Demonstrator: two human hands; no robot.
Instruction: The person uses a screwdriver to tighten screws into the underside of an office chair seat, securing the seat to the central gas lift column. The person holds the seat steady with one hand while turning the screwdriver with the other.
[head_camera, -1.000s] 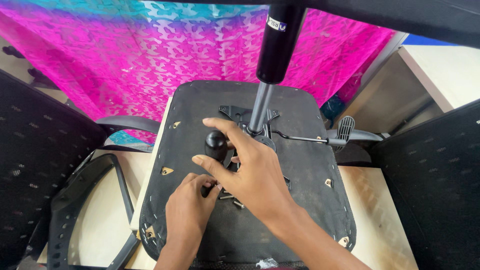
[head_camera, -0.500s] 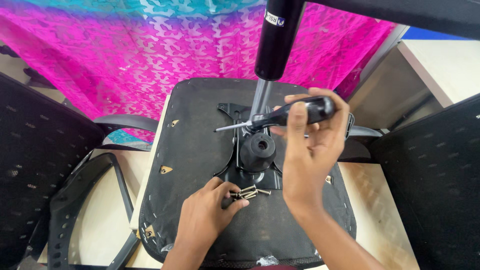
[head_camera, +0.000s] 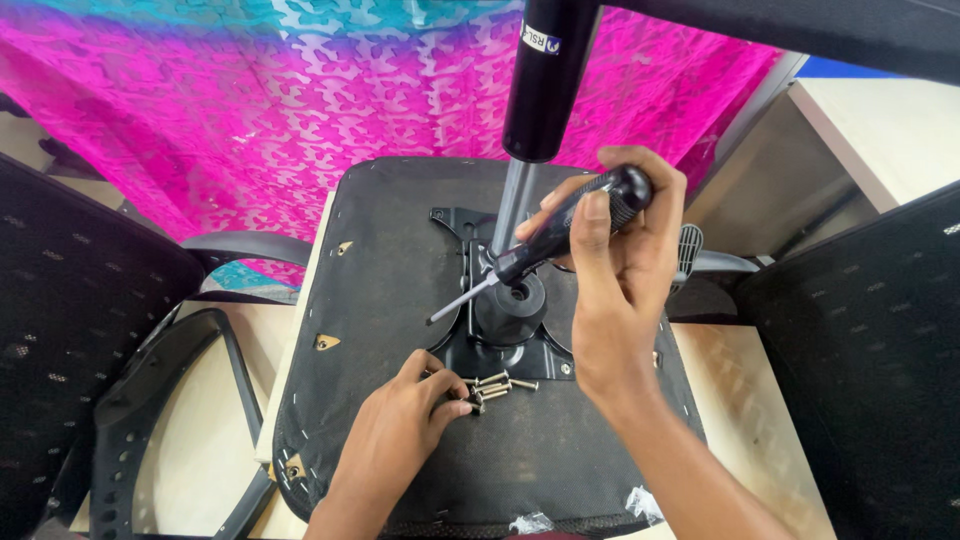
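An upturned black chair seat (head_camera: 400, 270) lies on a table, its metal mechanism plate (head_camera: 505, 345) and black gas cylinder (head_camera: 548, 80) pointing up. My right hand (head_camera: 620, 270) grips a black-handled screwdriver (head_camera: 545, 240), held above the plate with its tip slanting down to the left. My left hand (head_camera: 400, 425) rests on the seat fabric, fingertips on several loose bolts (head_camera: 490, 385) just in front of the plate.
A pink and teal patterned cloth (head_camera: 250, 110) hangs behind. A black chair armrest (head_camera: 170, 400) lies at the left on the pale table (head_camera: 745, 400). Black mesh chair backs stand at the far left (head_camera: 70, 330) and right (head_camera: 870, 340). A lever (head_camera: 700, 260) sticks out to the right.
My right hand left the mechanism, picked up the screwdriver and now holds it over the plate. My left hand slid to the bolts.
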